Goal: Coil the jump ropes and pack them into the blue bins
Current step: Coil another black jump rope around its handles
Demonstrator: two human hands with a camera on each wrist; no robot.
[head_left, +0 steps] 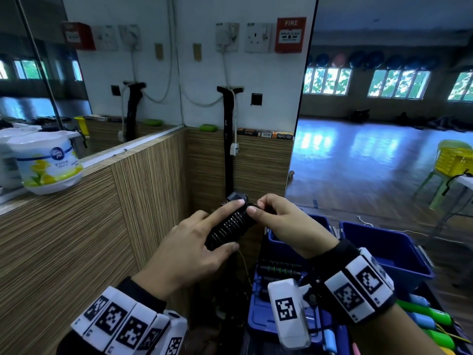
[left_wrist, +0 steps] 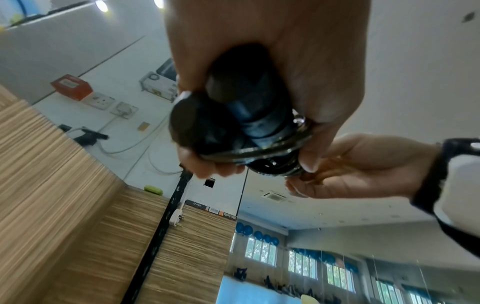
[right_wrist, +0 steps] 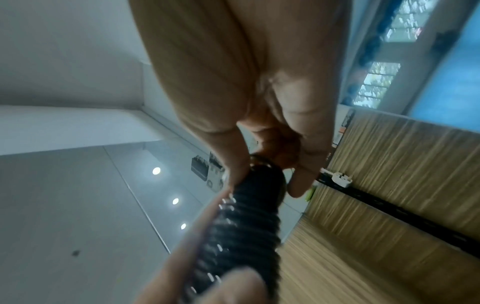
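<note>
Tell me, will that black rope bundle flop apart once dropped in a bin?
Probably not much: the rope bundle looks tightly wound around its handles, so fairly stiff. The loose end pinched by the right hand might spring free. Being roughly cylindrical, it may roll.

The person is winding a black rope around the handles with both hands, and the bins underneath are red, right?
Not quite: the bins are blue, as the head view shows. The rest holds: left hand and right hand wind the black rope around the handles.

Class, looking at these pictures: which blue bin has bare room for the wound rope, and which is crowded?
The right blue bin shows a bare floor between its walls. The left blue bin already holds black handles, with the right hand above it.
</note>
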